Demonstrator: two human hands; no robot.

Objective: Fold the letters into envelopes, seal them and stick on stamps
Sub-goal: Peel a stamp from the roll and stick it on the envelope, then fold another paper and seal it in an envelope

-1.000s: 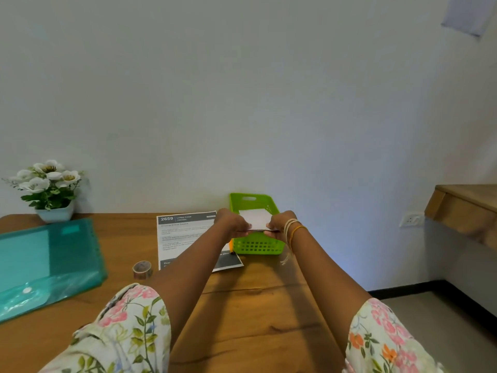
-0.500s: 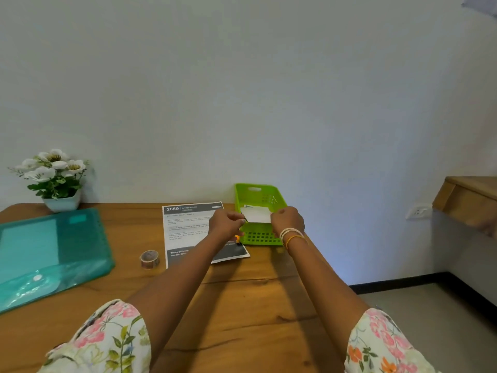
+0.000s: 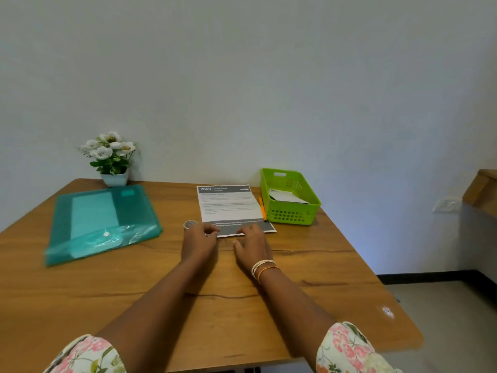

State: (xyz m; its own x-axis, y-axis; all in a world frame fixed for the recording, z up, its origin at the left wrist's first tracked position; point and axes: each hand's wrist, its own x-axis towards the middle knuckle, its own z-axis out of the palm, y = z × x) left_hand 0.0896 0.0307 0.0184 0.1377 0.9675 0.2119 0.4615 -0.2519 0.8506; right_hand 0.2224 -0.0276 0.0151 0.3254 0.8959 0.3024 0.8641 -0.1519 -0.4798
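**Hands at near edge of letter, next fold not started**

One printed letter [image 3: 230,208] lies flat on the worktop [image 3: 242,297], well back, just left of the green basket [image 3: 291,211]. Thin, light, floppy sheet; likely slides on smooth wood and creases easily. Best taken at the near corners, lifted and folded toward the far edge.

Left hand [image 3: 199,243]: fingertips on the letter's near left corner, fingers loosely bent, grasping nothing as far as visible. Right hand [image 3: 251,244]: fingers spread flat, tips on the near edge, holding nothing.

Counts: one letter; one basket with white paper [image 3: 286,197] inside, probably a filled envelope, number unclear; one orange pen [image 3: 262,208] between letter and basket; one small tape roll [image 3: 190,224] just beside the left hand; one teal folder [image 3: 102,222] far left; one flower pot [image 3: 113,160].
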